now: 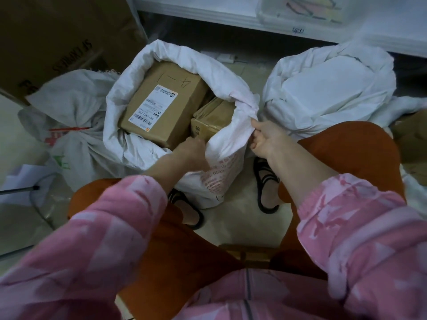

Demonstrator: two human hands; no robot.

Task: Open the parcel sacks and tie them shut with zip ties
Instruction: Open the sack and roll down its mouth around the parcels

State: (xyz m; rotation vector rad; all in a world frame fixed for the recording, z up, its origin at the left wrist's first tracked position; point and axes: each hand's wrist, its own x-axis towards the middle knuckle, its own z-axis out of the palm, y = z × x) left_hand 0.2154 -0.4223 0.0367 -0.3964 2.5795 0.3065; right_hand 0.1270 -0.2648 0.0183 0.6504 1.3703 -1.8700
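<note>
An open white woven parcel sack (pixel 129 93) stands on the floor between my knees, its mouth spread wide. Inside lie a large brown carton with a shipping label (pixel 164 105) and a smaller brown carton (pixel 211 121). My left hand (pixel 191 150) grips the near rim of the sack from inside the mouth. My right hand (pixel 265 137) pinches the right-hand rim of the sack and holds it up. No zip tie shows in either hand.
A tied greyish sack (pixel 71 107) lies at the left, in front of a big cardboard box (pixel 57 35). Another white sack (pixel 330 88) sits at the right. A white shelf (pixel 254 17) runs along the back. My sandalled feet (pixel 265 185) rest on the tiled floor.
</note>
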